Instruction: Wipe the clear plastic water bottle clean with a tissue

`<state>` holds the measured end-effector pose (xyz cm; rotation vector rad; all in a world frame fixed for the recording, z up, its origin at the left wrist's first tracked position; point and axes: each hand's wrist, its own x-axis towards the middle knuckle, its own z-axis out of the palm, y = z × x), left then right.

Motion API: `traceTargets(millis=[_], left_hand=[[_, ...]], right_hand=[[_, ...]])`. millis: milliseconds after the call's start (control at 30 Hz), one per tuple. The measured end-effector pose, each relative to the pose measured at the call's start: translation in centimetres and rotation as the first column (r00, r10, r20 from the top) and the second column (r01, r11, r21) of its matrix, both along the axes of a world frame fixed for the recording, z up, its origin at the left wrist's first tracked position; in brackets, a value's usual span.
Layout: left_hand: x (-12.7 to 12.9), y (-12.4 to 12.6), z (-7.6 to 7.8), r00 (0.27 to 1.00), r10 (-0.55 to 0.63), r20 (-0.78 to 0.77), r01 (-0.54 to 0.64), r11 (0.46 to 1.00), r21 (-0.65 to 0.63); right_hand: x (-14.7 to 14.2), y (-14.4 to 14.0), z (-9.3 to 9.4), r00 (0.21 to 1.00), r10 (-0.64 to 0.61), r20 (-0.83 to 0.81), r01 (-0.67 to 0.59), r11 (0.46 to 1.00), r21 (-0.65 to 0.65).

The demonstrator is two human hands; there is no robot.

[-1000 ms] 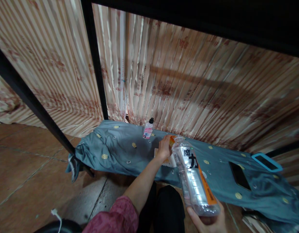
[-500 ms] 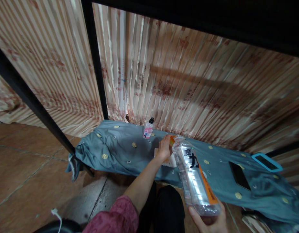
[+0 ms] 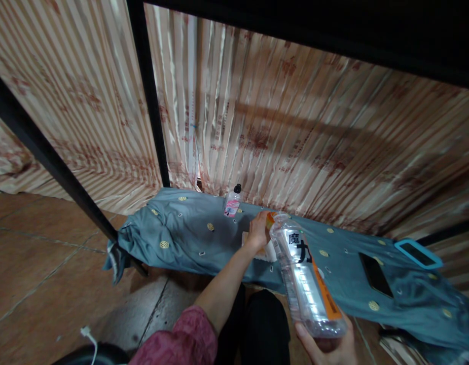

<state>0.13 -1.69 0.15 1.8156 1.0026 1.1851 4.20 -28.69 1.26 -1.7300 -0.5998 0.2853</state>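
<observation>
Bottle [image 3: 304,276], clear ribbed plastic, looks empty, gripped by right hand [image 3: 327,344]; left hand [image 3: 257,230] closed on orange cap [image 3: 270,219].

The right hand [image 3: 327,347] is cut off by the bottom edge at 5 o'clock; only its fingers under the base of the clear bottle [image 3: 302,276] show. That bottle hides much of the orange-and-white item [image 3: 270,248] the left hand [image 3: 257,230] rests on, so what it is cannot be told. The left hand's fingertips are hidden behind the bottle's neck. The label of the small bottle [image 3: 232,203] at 12 o'clock is too small to read. At 4 o'clock, the blue cloth [image 3: 181,233] runs out past the right edge.
</observation>
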Motion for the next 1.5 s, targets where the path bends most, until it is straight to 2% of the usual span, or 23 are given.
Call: traceTargets(millis=[200,433,700,1033,1500], left_hand=[[0.03,0.11,-0.13,1.0,0.002,0.009,-0.002,1.0,0.006],[-0.04,0.13,-0.12,1.0,0.002,-0.02,-0.002,1.0,0.005],[-0.19,0.04,0.02,0.997,-0.005,-0.072,0.005,1.0,0.005],[0.03,0.2,-0.3,1.0,-0.009,-0.027,0.009,1.0,-0.003],[-0.04,0.09,-0.1,0.999,-0.001,-0.039,0.001,1.0,0.002]], right_hand=[[0.02,-0.02,0.11,0.999,0.016,0.043,-0.016,1.0,0.001],[0.05,0.05,0.08,0.997,-0.022,-0.072,0.022,1.0,0.008],[-0.15,0.21,0.58,0.997,-0.018,-0.08,0.02,1.0,0.022],[0.17,0.03,-0.01,1.0,0.012,0.011,-0.012,1.0,0.002],[-0.75,0.35,0.65,0.999,-0.008,-0.038,0.009,1.0,0.026]])
